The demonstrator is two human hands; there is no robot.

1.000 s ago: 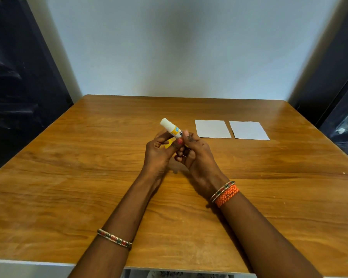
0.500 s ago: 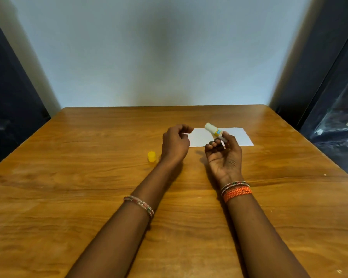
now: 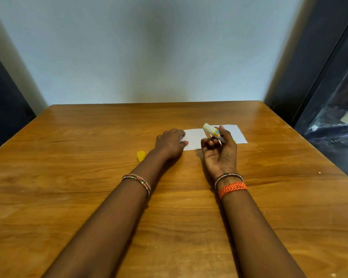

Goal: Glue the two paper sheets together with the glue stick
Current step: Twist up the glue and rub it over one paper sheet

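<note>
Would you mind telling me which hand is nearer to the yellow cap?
Left. The left hand lies just right of the yellow cap; the right hand is farther right, holding the glue stick.

Square wooden table [image 3: 72, 197], warm orange-brown veneer with visible grain, glossy – soft glare near the far edge. A few small pale specks on the top toward the right side. Table pushed up against a plain pale grey-blue painted wall [image 3: 149, 47], matte, with a soft darker shadow band down the middle. Dark, near-black panel [image 3: 2, 101] at far left, detail not readable. Dark vertical frame [image 3: 309, 57] at right, beside it a shiny dark surface [image 3: 338, 109] with blurred reflections – cannot tell what it is. Lighting dim, diffuse, indoor.
</note>
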